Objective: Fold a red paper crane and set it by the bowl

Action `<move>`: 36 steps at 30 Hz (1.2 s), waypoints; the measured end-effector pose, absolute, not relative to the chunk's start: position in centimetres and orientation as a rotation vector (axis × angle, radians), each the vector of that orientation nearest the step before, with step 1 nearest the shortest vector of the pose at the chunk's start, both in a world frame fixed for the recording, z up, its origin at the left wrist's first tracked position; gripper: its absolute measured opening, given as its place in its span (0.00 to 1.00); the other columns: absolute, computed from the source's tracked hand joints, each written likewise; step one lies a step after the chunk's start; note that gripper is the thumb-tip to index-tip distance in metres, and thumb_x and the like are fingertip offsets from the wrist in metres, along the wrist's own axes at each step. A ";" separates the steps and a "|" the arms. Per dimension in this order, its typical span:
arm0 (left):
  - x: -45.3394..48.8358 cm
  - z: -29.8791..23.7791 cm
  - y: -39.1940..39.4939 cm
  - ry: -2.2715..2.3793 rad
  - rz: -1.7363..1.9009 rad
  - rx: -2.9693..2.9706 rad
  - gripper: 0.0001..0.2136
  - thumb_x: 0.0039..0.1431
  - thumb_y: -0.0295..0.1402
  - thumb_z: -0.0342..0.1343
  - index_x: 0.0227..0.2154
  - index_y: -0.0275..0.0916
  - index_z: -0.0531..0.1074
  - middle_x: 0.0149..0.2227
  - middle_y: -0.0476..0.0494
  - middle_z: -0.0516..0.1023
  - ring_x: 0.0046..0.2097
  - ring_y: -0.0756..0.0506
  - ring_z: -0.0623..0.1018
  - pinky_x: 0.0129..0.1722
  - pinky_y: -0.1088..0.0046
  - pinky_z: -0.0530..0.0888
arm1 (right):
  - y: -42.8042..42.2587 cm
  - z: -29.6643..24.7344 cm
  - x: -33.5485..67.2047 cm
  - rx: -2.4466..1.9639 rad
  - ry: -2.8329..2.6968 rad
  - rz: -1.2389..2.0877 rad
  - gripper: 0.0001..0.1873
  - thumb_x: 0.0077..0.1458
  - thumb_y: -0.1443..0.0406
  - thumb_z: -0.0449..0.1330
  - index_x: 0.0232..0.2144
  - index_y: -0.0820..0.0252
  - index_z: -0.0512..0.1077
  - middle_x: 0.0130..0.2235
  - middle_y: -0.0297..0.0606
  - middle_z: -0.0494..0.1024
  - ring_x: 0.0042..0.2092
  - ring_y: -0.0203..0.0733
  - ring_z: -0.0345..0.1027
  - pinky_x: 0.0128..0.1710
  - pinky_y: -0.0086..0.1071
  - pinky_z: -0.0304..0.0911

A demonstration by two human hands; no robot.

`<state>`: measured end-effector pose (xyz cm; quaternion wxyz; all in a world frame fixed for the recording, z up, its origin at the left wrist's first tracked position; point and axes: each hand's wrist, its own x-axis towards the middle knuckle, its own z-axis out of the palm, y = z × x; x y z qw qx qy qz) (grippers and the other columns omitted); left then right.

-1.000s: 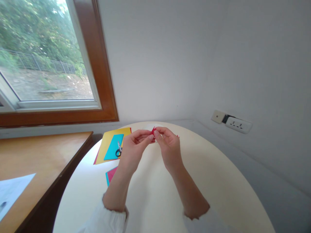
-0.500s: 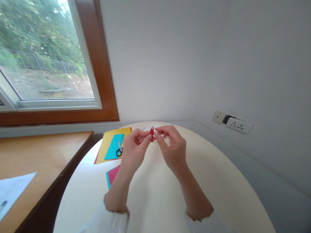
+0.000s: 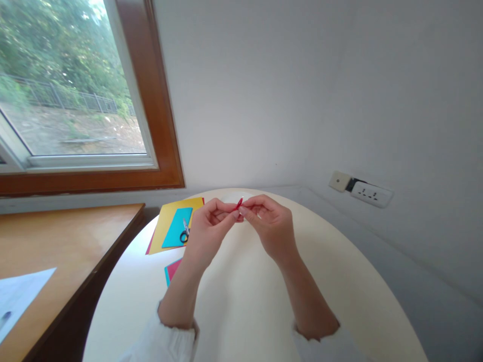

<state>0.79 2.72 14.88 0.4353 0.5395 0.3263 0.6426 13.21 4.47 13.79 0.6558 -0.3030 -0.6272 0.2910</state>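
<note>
A small piece of folded red paper (image 3: 239,204) is pinched between my two hands above the far part of the white round table (image 3: 241,301). My left hand (image 3: 211,229) grips it from the left between thumb and fingers. From the right, my right hand (image 3: 269,226) closes thumb and forefinger on the same piece. Most of the paper is hidden behind the fingertips; a narrow tip points up. Behind the hands, a pale round dish-like thing (image 3: 234,195) is mostly covered.
Left of my hands lie yellow paper (image 3: 166,221), blue paper (image 3: 174,231) and black-handled scissors (image 3: 184,234). Pink and blue paper (image 3: 172,270) sits partly under my left forearm. A wooden desk (image 3: 94,236) with a white sheet (image 3: 22,296) adjoins at left. The wall has a socket (image 3: 372,193).
My right fingertips have closed in on the red paper, which showed two separate points before and now shows a single narrow tip. My left hand has barely moved.
</note>
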 end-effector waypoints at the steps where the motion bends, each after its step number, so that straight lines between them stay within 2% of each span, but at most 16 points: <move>1: 0.8 14.8 2.8 0.810 1.595 1.341 0.10 0.42 0.35 0.66 0.24 0.36 0.72 0.24 0.47 0.79 0.31 0.46 0.80 0.38 0.68 0.77 | 4.5 13.8 13.3 -0.684 -1.417 0.677 0.03 0.47 0.64 0.63 0.26 0.58 0.73 0.29 0.35 0.76 0.32 0.37 0.68 0.33 0.34 0.65; 8: 0.6 14.6 2.7 0.824 1.560 1.357 0.09 0.43 0.33 0.66 0.24 0.36 0.72 0.25 0.48 0.79 0.30 0.48 0.79 0.35 0.73 0.75 | 4.4 14.0 13.5 -0.662 -1.422 0.703 0.04 0.46 0.65 0.64 0.29 0.57 0.74 0.30 0.35 0.77 0.32 0.37 0.69 0.34 0.34 0.65; 15: 0.3 14.5 2.8 0.757 1.511 1.318 0.08 0.43 0.33 0.66 0.25 0.36 0.73 0.26 0.48 0.79 0.31 0.49 0.78 0.38 0.72 0.75 | 4.3 14.2 13.9 -0.662 -1.514 0.638 0.02 0.48 0.66 0.62 0.25 0.58 0.72 0.28 0.33 0.76 0.31 0.36 0.68 0.32 0.32 0.65; 23: 0.2 15.2 2.5 0.698 1.457 1.170 0.10 0.39 0.32 0.68 0.20 0.35 0.72 0.25 0.49 0.77 0.30 0.50 0.77 0.39 0.70 0.75 | 4.1 14.4 14.0 -0.621 -1.563 0.551 0.02 0.49 0.67 0.60 0.25 0.57 0.71 0.28 0.32 0.75 0.30 0.35 0.67 0.32 0.31 0.65; 31: 0.3 15.2 2.4 0.671 1.524 1.209 0.08 0.42 0.30 0.67 0.20 0.35 0.72 0.29 0.48 0.79 0.33 0.50 0.78 0.42 0.69 0.75 | 3.7 14.5 14.0 -0.610 -1.585 0.485 0.02 0.50 0.67 0.61 0.26 0.57 0.71 0.28 0.32 0.75 0.30 0.36 0.69 0.32 0.31 0.67; 36: 0.3 15.1 2.6 0.651 1.542 1.234 0.07 0.43 0.30 0.66 0.23 0.36 0.73 0.28 0.49 0.79 0.34 0.50 0.78 0.42 0.71 0.75 | 3.6 14.5 14.2 -0.604 -1.616 0.417 0.03 0.50 0.70 0.60 0.28 0.57 0.72 0.30 0.33 0.76 0.32 0.36 0.70 0.34 0.31 0.67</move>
